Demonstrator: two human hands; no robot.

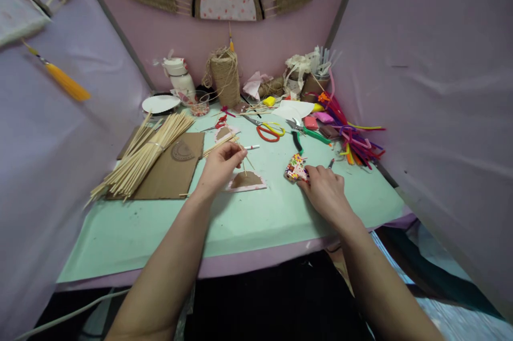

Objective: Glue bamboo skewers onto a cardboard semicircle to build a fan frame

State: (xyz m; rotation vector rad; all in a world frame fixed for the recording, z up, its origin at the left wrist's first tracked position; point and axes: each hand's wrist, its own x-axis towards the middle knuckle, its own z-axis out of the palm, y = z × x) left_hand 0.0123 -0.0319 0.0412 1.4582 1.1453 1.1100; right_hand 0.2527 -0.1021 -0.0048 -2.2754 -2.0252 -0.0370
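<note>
My left hand (227,162) is closed in a pinch on thin wooden sticks (250,161), whose ends stick out past my fingertips. Just below them lies a half-circle of brown cardboard (246,179) with a pink-spotted white cloth edge. My right hand (325,188) is closed round one end of a flower-patterned glue gun (295,168) lying on the table; part of it is hidden under my fingers. A second, smaller half-circle piece (223,133) lies behind my left hand, and a white marker (252,147) is beside that hand.
A bundle of wooden sticks (150,154) rests on a cardboard sheet (172,183) at left. Scissors (267,132), pliers (315,134) and colourful pipe cleaners (355,138) lie at centre and right. A twine cone (225,79) and white bottle (182,76) stand behind.
</note>
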